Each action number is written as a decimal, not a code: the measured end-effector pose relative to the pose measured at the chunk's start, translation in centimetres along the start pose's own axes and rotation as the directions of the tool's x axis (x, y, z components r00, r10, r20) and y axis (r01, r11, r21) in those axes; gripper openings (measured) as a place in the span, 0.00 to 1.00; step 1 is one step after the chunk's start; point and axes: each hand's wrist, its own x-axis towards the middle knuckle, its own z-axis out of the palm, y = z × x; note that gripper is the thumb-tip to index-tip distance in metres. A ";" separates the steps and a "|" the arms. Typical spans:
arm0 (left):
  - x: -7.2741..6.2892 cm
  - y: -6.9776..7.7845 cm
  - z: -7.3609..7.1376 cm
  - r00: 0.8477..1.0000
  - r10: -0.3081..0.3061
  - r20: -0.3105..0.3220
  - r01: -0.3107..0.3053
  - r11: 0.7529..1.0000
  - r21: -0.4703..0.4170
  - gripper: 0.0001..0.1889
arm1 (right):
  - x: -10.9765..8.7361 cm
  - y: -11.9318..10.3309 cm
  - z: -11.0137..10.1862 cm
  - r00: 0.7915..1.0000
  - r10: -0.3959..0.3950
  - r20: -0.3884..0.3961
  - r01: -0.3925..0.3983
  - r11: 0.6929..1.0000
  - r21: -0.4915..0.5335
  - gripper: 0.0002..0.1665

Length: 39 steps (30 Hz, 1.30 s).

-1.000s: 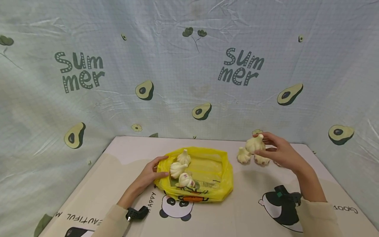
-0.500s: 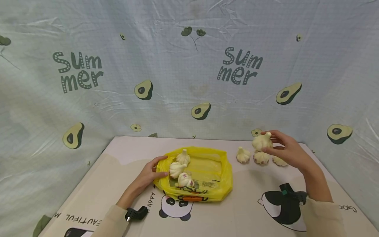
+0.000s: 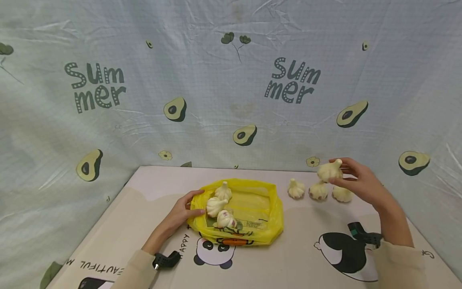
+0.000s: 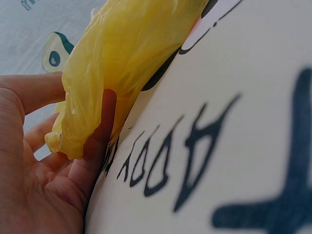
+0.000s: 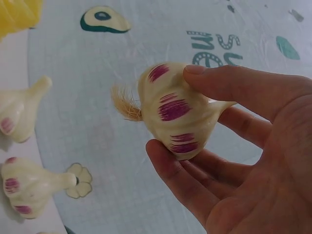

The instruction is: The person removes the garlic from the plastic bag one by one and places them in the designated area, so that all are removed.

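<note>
A yellow plastic bag (image 3: 249, 239) lies with its mouth spread, and three garlic bulbs (image 3: 216, 206) sit inside at its left end. My left hand (image 3: 185, 208) holds that end; the left wrist view has thumb and fingers around the gathered yellow film (image 4: 92, 87). At the right, my right hand (image 3: 357, 182) pinches another garlic bulb (image 3: 330, 170) above the table. Purple streaks and a tuft of roots show on this held bulb (image 5: 178, 109) in the right wrist view. Below it stand three more bulbs in a row: left (image 3: 296, 189), middle (image 3: 319, 191) and right (image 3: 342, 194).
The pale table (image 3: 281, 265) carries printed panda pictures and lettering. Behind and along the sides hangs a curtain (image 3: 209, 156) with avocado and "summer" prints. Each wrist wears a black strap with a small device, the left strap (image 3: 167, 260) near the panda print.
My right hand has moved to the right with the garlic bulb in it, over the row, baring more of the bulbs behind. The left hand and the bag stay put.
</note>
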 end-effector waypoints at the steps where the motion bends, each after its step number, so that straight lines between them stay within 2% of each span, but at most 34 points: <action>1: 0.0 0.0 0.0 1.000 -0.002 -0.001 0.002 1.000 -0.001 0.40 | 0.0 0.2 -0.1 1.000 0.005 -0.003 -0.005 1.000 -0.003 0.34; 21: -0.1 0.1 -0.1 1.000 0.001 0.011 -0.001 1.000 -0.013 0.40 | -0.7 2.6 -1.6 0.989 0.144 -0.024 -0.144 0.989 -0.020 0.38; 31: -0.1 0.1 -0.2 1.000 0.002 0.008 -0.002 1.000 -0.011 0.40 | -1.5 4.6 -2.7 0.982 0.165 -0.088 -0.165 0.986 0.007 0.33; 39: 0.0 0.1 -0.2 1.000 0.007 0.008 -0.007 1.000 -0.003 0.40 | -1.9 6.3 -2.9 0.977 0.175 -0.125 -0.174 0.985 0.019 0.33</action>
